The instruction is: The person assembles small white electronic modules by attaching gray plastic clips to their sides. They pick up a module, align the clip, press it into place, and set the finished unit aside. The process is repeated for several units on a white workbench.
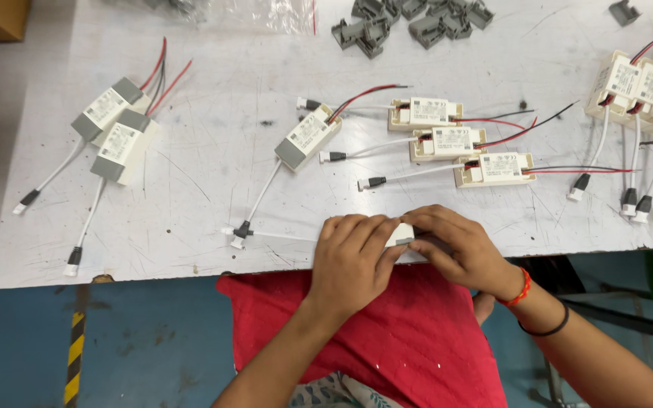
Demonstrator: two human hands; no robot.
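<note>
white table [213, 159], red cloth [410, 332], grey caps [410, 19]

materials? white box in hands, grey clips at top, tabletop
White box, held by left hand and right hand: looks like matte moulded plastic. Grey clips: likely plastic too, dull and uniform. Tabletop: white-coated board or laminate, scratched and scuffed; core unclear.

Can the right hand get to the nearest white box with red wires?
Probably yes: the right hand sits just below that white box, with only bare table between, though it's busy holding a small white part.
</note>
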